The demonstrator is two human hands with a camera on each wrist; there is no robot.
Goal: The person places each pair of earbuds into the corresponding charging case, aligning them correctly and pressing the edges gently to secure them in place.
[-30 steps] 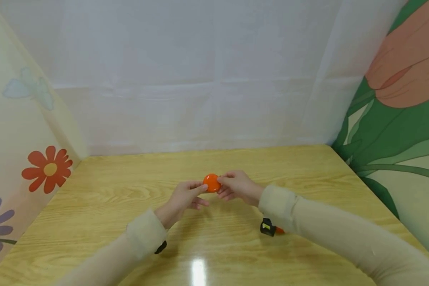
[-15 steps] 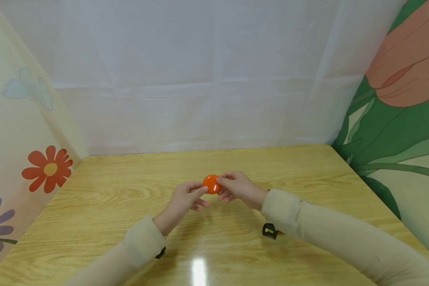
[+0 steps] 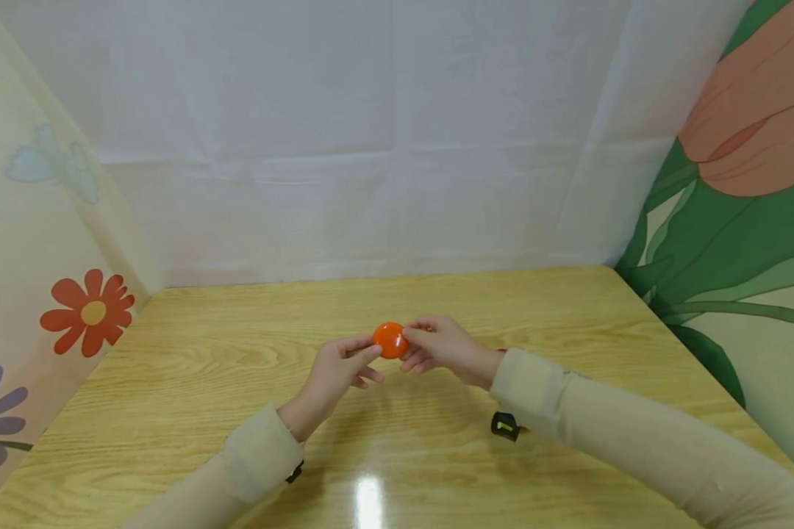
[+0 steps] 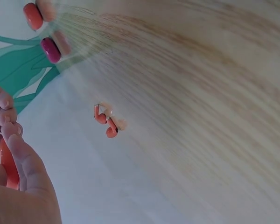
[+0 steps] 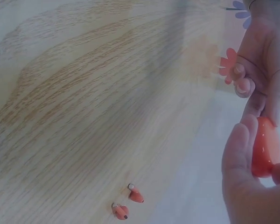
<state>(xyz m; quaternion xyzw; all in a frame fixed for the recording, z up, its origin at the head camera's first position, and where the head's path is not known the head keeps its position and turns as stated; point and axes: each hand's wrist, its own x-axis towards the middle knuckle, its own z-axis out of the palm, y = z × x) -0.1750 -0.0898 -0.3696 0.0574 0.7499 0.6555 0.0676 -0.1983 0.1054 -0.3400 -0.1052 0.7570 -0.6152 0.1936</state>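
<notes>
A round, glossy orange earbud case [image 3: 390,340] is held above the table between both hands. My left hand [image 3: 334,367] pinches its left edge between thumb and fingers. On the opposite edge, my right hand [image 3: 446,347] pinches it the same way. The left wrist view shows the case [image 4: 8,163] edge-on, partly covered by fingers; the right wrist view gives its rounded side [image 5: 265,147]. No gap shows in the case. Two orange earbuds [image 4: 106,120] lie close together on the table; the right wrist view shows these earbuds [image 5: 135,193] too.
Another orange rounded object [image 4: 33,17] and a magenta one [image 4: 50,50] lie on the wood-grain table [image 3: 205,404]. The right sleeve [image 3: 529,386] mostly hides them in the head view. White sheeting [image 3: 370,147] stands behind, with flower-painted panels [image 3: 93,312] at the sides.
Both hands keep their grip on the case, which has shifted very slightly left. The right forearm has edged a little right, and its dark wrist device with it.
</notes>
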